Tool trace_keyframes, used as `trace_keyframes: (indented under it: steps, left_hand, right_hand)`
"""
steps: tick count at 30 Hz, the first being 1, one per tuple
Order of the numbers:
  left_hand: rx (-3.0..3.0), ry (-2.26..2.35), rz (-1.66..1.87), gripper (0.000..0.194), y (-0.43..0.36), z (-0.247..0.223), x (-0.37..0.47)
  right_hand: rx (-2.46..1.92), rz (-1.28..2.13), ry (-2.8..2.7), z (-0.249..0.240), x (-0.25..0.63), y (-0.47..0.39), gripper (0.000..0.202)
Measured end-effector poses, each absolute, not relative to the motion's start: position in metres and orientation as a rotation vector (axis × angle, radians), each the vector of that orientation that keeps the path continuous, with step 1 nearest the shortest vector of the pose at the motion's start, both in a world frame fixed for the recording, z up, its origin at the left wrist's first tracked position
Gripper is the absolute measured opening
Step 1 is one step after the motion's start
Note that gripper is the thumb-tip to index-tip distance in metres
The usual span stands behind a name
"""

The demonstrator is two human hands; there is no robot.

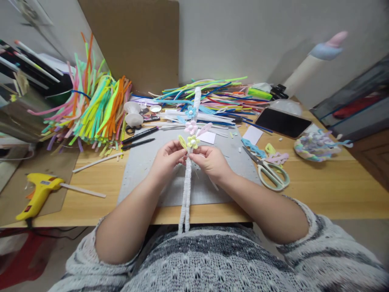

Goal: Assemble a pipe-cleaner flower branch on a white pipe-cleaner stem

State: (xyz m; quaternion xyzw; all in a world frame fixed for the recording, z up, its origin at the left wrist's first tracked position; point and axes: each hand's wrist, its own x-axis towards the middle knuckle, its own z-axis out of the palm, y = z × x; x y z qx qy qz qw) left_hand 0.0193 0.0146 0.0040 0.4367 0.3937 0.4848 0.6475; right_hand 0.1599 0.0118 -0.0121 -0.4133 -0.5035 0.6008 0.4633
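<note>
A long white fuzzy pipe-cleaner band runs from near my body out over the grey mat, its near part in two strands. Along its far part sit a yellow flower, a pink flower and a blue flower, with small looped leaves beside them. Just below the yellow flower, my left hand pinches the band from the left side. My right hand closes on it from the right, thumb and finger at the same spot. The fingertips partly hide what lies between them.
Under my hands lies a grey cutting mat. Scissors and pastel twisted pieces rest at right, near a phone. A yellow glue gun is at left. Pipe-cleaner bundles, pens and a ribbon spool stand behind.
</note>
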Motion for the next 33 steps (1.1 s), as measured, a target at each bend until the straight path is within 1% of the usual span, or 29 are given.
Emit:
trace_keyframes:
  steps: [6, 14, 19, 27, 33]
  left_hand:
    - [1.073, 0.93, 1.102, 0.019, 0.016, 0.001, 0.019]
    - [1.022, 0.884, 1.091, 0.017, 0.017, -0.002, 0.016]
    - [1.006, 0.86, 1.051, 0.018, 0.018, -0.003, 0.015]
    - [1.058, 0.867, 1.13, 0.018, 0.018, 0.0, 0.015]
    - [1.031, 0.882, 1.119, 0.017, 0.016, 0.0, 0.017]
  right_hand:
    - [-0.991, 1.476, -1.226, -0.013, 0.16, 0.012, 0.024]
    - [-0.947, 1.61, -1.185, -0.005, 0.164, 0.012, 0.026]
    - [-0.99, 1.608, -1.197, -0.003, 0.166, 0.01, 0.027]
    - [-1.024, 1.607, -1.215, -0.002, 0.165, 0.011, 0.032]
    - [-1.049, 1.602, -1.181, -0.001, 0.164, 0.011, 0.033]
